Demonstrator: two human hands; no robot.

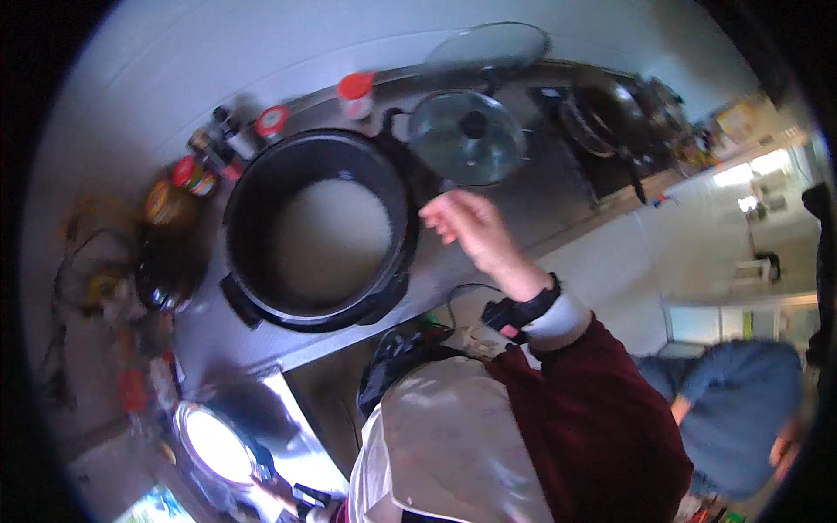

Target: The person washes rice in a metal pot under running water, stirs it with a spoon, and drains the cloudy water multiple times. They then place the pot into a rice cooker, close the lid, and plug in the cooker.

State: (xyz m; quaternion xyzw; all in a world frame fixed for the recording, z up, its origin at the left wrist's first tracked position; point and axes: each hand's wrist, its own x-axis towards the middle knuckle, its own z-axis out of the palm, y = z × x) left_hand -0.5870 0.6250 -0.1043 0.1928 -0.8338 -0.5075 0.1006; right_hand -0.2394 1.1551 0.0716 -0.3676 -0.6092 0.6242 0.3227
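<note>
A large black cooker pot (320, 320) stands uncovered on the counter. Inside is a pale round area (333, 235); whether it is contents or the bare bottom is unclear. My right hand (467, 225) hovers just right of the pot's rim, fingers curled together, with nothing visible in them. Low at the left, my left hand (278, 493) grips the edge of a round metal-rimmed piece (219, 444), beside its dark handle. Its face is washed out by glare, so I cannot tell whether it is a lid or a pan.
A pan with a glass lid (467, 134) sits behind my right hand. Another pan (601, 118) rests on the stove farther right. Red-capped jars (193, 175) and a red-lidded container (356, 95) line the wall. A person (739, 412) is at the lower right.
</note>
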